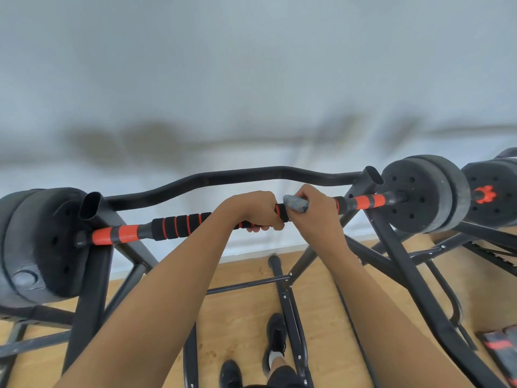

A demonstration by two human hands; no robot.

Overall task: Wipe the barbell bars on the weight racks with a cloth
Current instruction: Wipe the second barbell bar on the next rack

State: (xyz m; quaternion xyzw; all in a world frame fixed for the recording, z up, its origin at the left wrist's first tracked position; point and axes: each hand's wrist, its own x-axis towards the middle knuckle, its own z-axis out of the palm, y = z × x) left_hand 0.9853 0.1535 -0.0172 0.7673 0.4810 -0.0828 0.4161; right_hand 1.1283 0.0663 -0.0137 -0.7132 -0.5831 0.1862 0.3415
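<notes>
Weight plates (42,247), left end: black, just outside the left rack upright (92,261).

Barbell bar (179,225): rests across both uprights in front of the person, long axis left to right, rising a little toward the right in the view. Orange-and-black bands near each end, black foam grip with orange rings in the middle.

Left hand (253,210): clenched round the foam grip near mid-bar, fingers wrapped under; probably steadying.

Cloth (296,204): blue-grey, bunched, on the bar just right of that grip.

Right hand (319,211): grasps the cloth and holds it against the bar, close beside the other hand.

Likely stroke: along the axis, rightward over the banded stretch toward the right weight plates (419,194), nearer this hand; leftward path blocked by the steadying grip.

Second barbell (486,194), far right: partly in view, well apart from both hands.
</notes>
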